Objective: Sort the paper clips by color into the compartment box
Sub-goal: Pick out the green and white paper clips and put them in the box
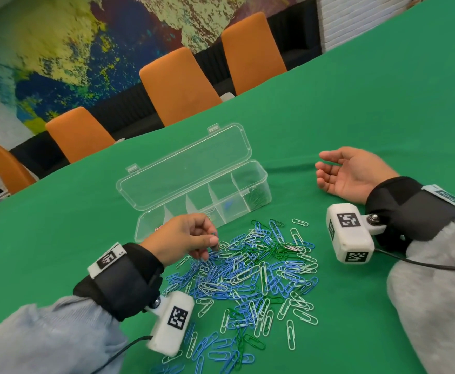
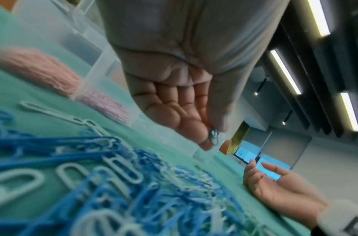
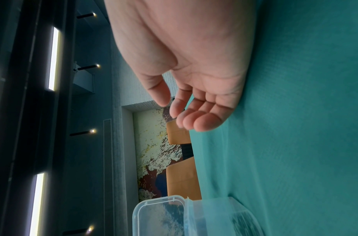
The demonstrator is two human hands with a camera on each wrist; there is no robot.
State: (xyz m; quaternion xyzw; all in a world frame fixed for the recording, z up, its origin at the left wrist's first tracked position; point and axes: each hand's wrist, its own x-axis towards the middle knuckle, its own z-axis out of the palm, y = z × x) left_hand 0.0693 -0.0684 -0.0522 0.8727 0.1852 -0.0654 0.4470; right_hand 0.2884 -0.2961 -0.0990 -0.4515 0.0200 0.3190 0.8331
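The left hand (image 1: 186, 238) pinches a blue paper clip (image 2: 214, 135) just above the near pile (image 1: 250, 276) on the table (image 1: 369, 109); the right hand (image 1: 353, 175) lies relaxed, holding nothing (palm up). Next, I judge: carry it to the compartment box (image 1: 202, 190), blue section.

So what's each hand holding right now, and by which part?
The left hand pinches a blue paper clip by its end between thumb and fingertip. The right hand holds nothing.
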